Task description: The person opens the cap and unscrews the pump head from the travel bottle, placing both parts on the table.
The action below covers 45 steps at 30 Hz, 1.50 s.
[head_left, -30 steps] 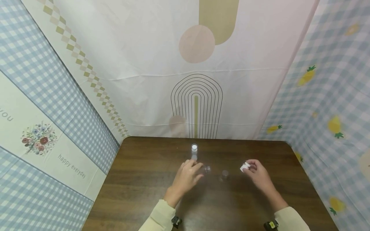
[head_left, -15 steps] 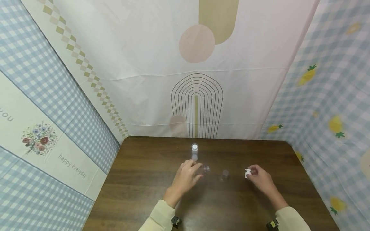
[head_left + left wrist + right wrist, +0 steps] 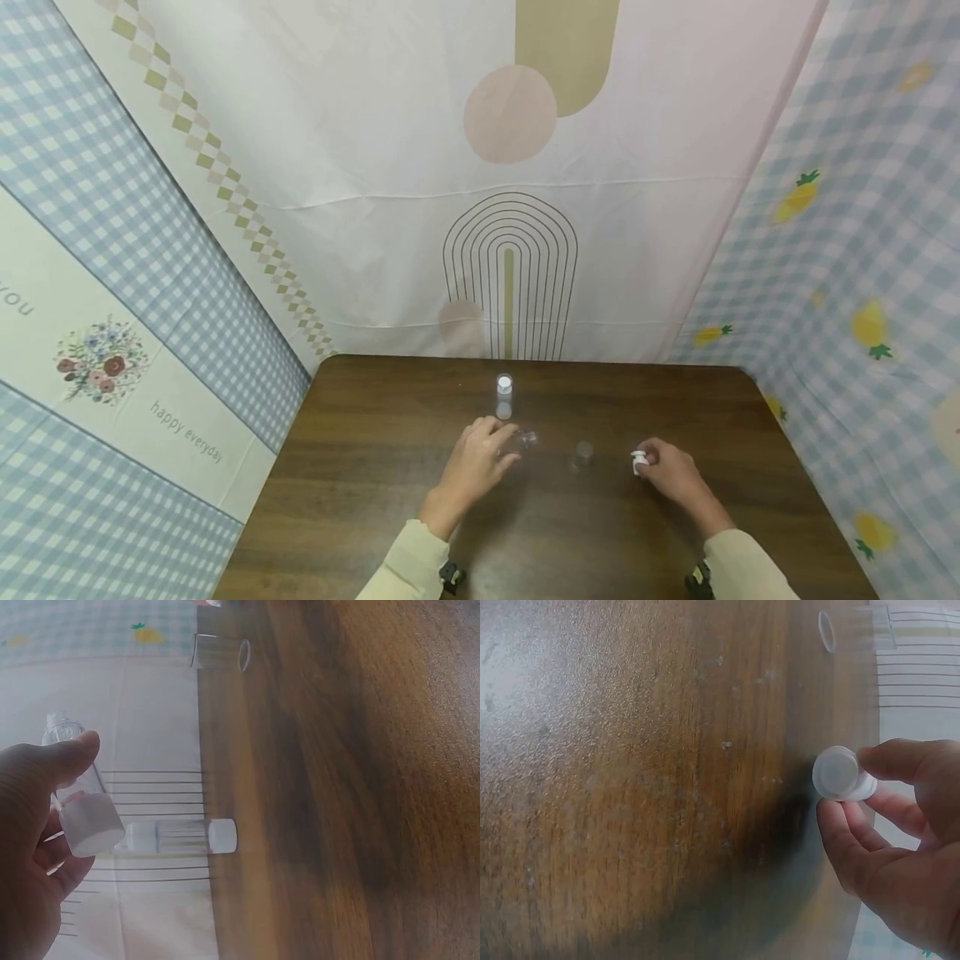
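My left hand [image 3: 474, 462] holds a small clear bottle [image 3: 528, 438] above the table, thumb on one side and fingers on the other. In the left wrist view this bottle [image 3: 91, 825] shows a white end and a bare clear neck. My right hand [image 3: 672, 473] pinches a small round white cap [image 3: 639, 461] between thumb and fingers. The cap's [image 3: 837, 774] circular face points toward the right wrist camera. Beyond my left hand is a second clear bottle [image 3: 505, 398] with a white end. Between the hands stands a clear, open cylindrical cover [image 3: 582, 455].
A brown wooden table [image 3: 360, 500] lies under both hands. Its far edge meets a pale patterned cloth [image 3: 375, 267]. Checked cloths hang at the left [image 3: 172, 250] and right [image 3: 810, 275] sides.
My right hand has moved a little toward me with the white cap, turning it. My left hand has shifted slightly left, tilting its bottle. The second bottle and the cover stay in place.
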Each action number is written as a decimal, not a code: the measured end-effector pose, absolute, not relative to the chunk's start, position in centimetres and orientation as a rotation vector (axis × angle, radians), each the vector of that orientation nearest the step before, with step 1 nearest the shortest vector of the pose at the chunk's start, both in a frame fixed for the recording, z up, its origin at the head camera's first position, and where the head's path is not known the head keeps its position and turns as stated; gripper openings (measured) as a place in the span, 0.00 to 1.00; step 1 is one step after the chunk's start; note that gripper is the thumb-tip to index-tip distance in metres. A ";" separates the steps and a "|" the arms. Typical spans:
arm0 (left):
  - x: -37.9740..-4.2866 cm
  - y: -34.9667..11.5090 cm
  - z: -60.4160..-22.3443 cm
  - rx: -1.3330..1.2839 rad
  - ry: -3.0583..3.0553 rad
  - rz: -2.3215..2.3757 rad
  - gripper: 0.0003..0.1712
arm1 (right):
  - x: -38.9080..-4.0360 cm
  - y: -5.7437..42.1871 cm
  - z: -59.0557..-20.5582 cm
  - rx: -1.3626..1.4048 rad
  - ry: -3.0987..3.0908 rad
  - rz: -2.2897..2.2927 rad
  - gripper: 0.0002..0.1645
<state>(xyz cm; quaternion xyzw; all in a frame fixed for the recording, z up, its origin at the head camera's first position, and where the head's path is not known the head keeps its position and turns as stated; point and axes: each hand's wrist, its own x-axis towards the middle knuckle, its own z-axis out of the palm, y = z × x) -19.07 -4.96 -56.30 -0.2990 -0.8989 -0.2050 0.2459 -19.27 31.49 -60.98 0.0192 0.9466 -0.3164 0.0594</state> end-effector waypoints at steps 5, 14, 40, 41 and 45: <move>-19.2 -5.0 -56.3 -0.817 -2.440 -0.558 0.26 | -19.4 31.4 -61.0 0.041 2.870 -0.947 0.14; -19.2 -5.1 -56.3 -0.826 -2.454 -0.541 0.25 | -19.5 31.6 -61.5 0.028 2.850 -0.909 0.20; -19.2 -4.9 -56.0 -0.820 -2.467 -0.554 0.25 | -19.4 31.8 -59.1 -0.049 2.940 -0.895 0.23; -19.2 -4.9 -56.0 -0.822 -2.464 -0.556 0.26 | -19.4 31.7 -58.8 -0.059 2.945 -0.898 0.23; -19.2 -4.7 -55.9 -0.831 -2.458 -0.568 0.26 | -19.4 31.1 -57.6 -0.087 2.956 -0.903 0.24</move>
